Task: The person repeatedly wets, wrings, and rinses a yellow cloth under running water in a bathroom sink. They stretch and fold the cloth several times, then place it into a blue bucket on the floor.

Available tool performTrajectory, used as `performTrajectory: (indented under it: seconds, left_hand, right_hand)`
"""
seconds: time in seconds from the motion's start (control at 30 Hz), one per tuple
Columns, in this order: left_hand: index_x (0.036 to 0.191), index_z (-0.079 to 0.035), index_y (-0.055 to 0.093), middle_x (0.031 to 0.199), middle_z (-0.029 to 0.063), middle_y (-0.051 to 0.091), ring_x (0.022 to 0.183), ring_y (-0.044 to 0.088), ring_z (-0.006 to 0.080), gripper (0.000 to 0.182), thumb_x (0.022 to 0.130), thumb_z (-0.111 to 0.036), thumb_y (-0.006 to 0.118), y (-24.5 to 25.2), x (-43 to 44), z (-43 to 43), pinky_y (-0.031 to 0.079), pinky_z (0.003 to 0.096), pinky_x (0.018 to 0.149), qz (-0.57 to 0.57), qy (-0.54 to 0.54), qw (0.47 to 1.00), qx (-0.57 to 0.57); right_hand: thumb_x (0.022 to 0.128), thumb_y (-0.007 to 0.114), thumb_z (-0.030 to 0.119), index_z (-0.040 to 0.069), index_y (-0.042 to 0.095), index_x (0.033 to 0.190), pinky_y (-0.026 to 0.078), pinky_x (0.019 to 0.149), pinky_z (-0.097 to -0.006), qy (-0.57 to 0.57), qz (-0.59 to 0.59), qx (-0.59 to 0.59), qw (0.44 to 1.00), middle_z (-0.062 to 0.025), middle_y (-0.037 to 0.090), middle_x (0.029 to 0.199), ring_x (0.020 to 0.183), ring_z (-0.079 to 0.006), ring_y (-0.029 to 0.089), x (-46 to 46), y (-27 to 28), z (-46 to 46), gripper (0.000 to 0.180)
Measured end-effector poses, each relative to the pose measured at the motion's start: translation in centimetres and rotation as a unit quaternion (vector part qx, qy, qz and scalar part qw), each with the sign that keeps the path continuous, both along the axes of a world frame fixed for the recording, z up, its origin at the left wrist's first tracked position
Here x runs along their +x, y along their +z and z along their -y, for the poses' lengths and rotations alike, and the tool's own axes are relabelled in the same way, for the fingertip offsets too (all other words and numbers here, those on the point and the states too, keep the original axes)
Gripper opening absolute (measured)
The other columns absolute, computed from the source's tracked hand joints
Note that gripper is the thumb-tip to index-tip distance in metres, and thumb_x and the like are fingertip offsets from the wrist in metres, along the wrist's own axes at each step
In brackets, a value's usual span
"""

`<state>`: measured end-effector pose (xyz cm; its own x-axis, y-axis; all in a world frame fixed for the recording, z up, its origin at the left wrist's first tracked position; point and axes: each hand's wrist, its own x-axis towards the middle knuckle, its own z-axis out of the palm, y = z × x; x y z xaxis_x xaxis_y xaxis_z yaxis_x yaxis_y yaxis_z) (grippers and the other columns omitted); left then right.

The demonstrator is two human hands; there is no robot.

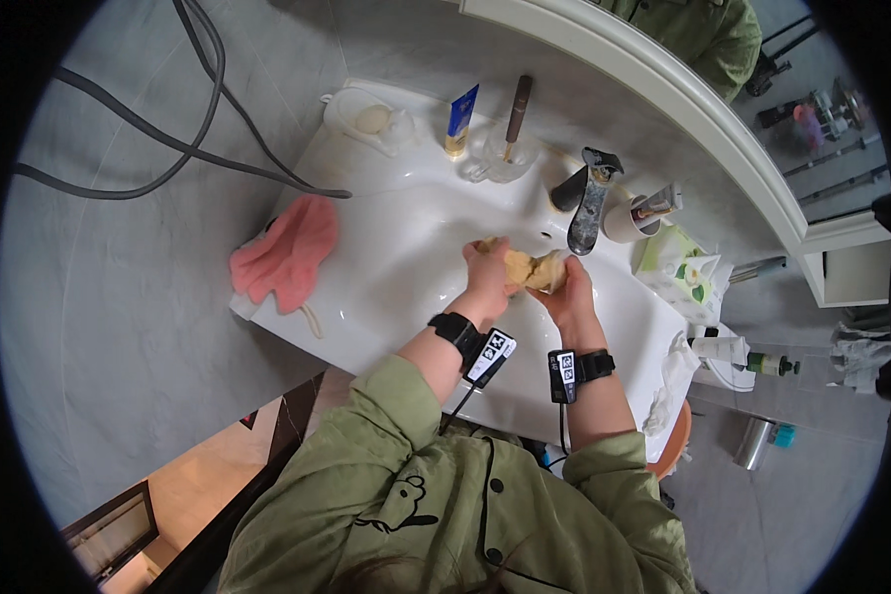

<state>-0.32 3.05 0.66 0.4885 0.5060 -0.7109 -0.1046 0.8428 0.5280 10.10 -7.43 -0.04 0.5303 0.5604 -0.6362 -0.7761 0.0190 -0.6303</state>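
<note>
Over the basin of a white washbasin (386, 297), both my hands grip a bunched yellow cloth (520, 267), possibly a sponge. My left hand (488, 276) holds its left end. The right end is in my right hand (573, 295), just below the spout of a dark, worn faucet (586, 215). Something clear, perhaps water, blurs the cloth's right end. My fingers partly hide the cloth, so its full shape cannot be made out.
A pink cloth (289, 252) drapes over the basin's left edge. Along the back stand a soap dish (371, 119), a blue-and-gold tube (460, 122), a glass mug (508, 156) with a brown-handled brush and a white cup (627, 220). A tissue pack (679, 271) sits right.
</note>
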Motion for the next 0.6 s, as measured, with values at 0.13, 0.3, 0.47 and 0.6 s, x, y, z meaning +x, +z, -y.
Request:
performTrajectory:
  seconds: [0.13,0.3,0.47,0.6]
  left_hand:
    - [0.119,-0.015,0.028,0.111,0.013,0.048,0.102,0.056,0.0313,0.049,0.077,-0.005,0.051,0.2,0.2,-1.1,0.048,0.049,0.086,0.153,0.13,0.98,-0.012]
    - [0.108,-0.009,0.045,0.106,0.0158,0.055,0.102,0.055,0.0367,0.038,0.071,-0.006,0.046,0.6,0.6,-1.3,0.044,0.0542,0.091,0.305,0.092,0.942,-0.101]
    - [0.108,-0.008,0.048,0.111,0.0195,0.056,0.104,0.054,0.038,0.039,0.069,-0.009,0.047,0.3,0.6,-1.0,0.042,0.0519,0.095,0.335,0.027,0.934,-0.124]
    - [0.116,-0.014,0.044,0.109,0.0163,0.054,0.102,0.055,0.0325,0.043,0.075,-0.002,0.049,0.8,0.4,-0.4,0.045,0.0495,0.09,0.252,0.023,0.967,0.006]
  right_hand:
    - [0.079,0.049,0.018,0.01,0.046,0.111,0.045,0.088,-0.0611,-0.037,-0.066,0.078,0.994,-0.0169,0.051,0.118,0.11,-0.0401,0.052,0.5,0.1,1.7,0.033]
    - [0.085,0.048,0.043,0.014,0.034,0.138,0.035,0.09,-0.071,0.065,-0.196,0.179,0.962,-0.0167,0.038,0.141,0.123,-0.0414,0.043,-1.5,0.8,1.9,0.063]
    - [0.093,0.034,0.052,0.015,0.037,0.138,0.034,0.098,-0.0615,0.071,-0.249,0.226,0.939,-0.0092,0.042,0.14,0.126,-0.0317,0.042,-2.6,-0.3,0.1,0.058]
    - [0.092,0.043,0.038,0.011,0.048,0.13,0.037,0.1,-0.052,0.013,-0.217,0.2,0.955,-0.0081,0.051,0.132,0.12,-0.0281,0.049,-1.6,-1.3,-0.6,0.046]
